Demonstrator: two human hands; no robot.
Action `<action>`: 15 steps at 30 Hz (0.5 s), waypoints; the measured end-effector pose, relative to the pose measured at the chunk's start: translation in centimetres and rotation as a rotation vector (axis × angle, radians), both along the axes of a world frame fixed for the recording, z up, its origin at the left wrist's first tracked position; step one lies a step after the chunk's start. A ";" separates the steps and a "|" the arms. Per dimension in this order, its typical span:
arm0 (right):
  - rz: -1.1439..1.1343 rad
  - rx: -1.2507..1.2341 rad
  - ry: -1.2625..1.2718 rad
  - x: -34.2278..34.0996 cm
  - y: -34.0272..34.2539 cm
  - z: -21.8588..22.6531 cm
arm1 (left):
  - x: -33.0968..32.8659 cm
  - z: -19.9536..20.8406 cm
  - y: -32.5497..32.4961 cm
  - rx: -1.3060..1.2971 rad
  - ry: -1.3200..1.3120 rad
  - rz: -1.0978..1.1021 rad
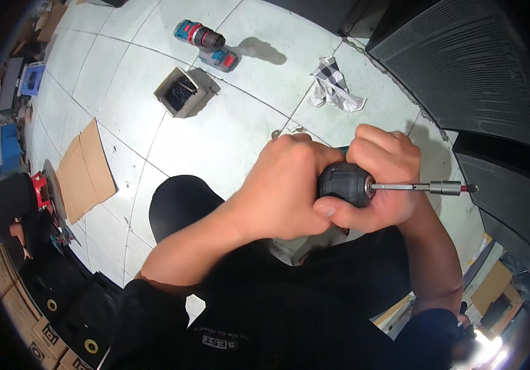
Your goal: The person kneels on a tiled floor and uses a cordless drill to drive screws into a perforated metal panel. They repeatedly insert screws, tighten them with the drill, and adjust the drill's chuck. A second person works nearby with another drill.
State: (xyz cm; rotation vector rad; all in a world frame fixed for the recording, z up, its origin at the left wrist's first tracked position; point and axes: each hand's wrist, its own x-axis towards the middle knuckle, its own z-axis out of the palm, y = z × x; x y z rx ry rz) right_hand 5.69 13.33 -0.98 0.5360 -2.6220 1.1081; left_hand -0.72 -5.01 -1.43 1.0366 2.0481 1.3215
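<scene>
In front of my lap is a cordless drill with a black chuck point(343, 185). A long metal bit holder point(413, 187) with a small reddish tip points out of the chuck to the right. My left hand point(286, 185) is closed around the drill just behind the chuck, hiding most of its body. My right hand point(385, 176) is also closed on it, its thumb lying along the near side of the chuck. Only a bit of teal casing shows between the two hands.
Farther off on the tiles stand a second teal drill point(200, 36), a small box of dark screws point(180, 92) and a checkered cloth point(336, 86). Cardboard point(86, 172) lies to the left. Black perforated-front cabinets point(462, 74) line the right. Another person point(9, 203) sits at far left.
</scene>
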 end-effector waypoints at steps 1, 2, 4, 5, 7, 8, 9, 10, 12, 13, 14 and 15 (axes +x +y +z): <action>-0.045 0.014 0.020 0.0 -0.1 0.0 | 0.1 0.1 0.1 -0.017 0.017 0.005; -0.053 0.045 0.041 0.1 -0.1 0.1 | 0.2 0.1 0.1 -0.034 0.035 0.011; -0.063 0.109 0.079 0.4 -0.1 0.3 | 0.4 0.2 0.1 -0.049 0.030 -0.001; -0.069 0.087 0.078 0.5 -0.1 0.3 | 0.5 0.3 0.1 -0.051 0.030 -0.005; -0.078 0.044 0.076 0.7 -0.3 0.4 | 0.7 0.3 0.2 -0.044 0.021 -0.009; -0.080 0.029 0.063 0.7 -0.4 0.4 | 0.7 0.3 0.2 -0.036 0.013 -0.009; -0.081 0.013 0.049 0.8 -0.4 0.4 | 0.7 0.3 0.1 -0.029 0.005 -0.008; -0.083 -0.005 0.035 0.8 -0.5 0.4 | 0.8 0.3 0.1 -0.021 0.002 -0.008; -0.059 -0.017 0.040 0.8 -0.4 0.5 | 0.7 0.3 0.1 -0.007 -0.002 -0.011; -0.049 -0.023 0.043 0.8 -0.4 0.5 | 0.7 0.4 0.0 -0.009 0.014 -0.026; -0.033 -0.045 0.048 0.8 -0.3 0.6 | 0.6 0.4 0.0 -0.011 0.030 -0.043; -0.018 -0.068 0.054 0.7 -0.3 0.5 | 0.6 0.4 0.0 -0.011 0.051 -0.055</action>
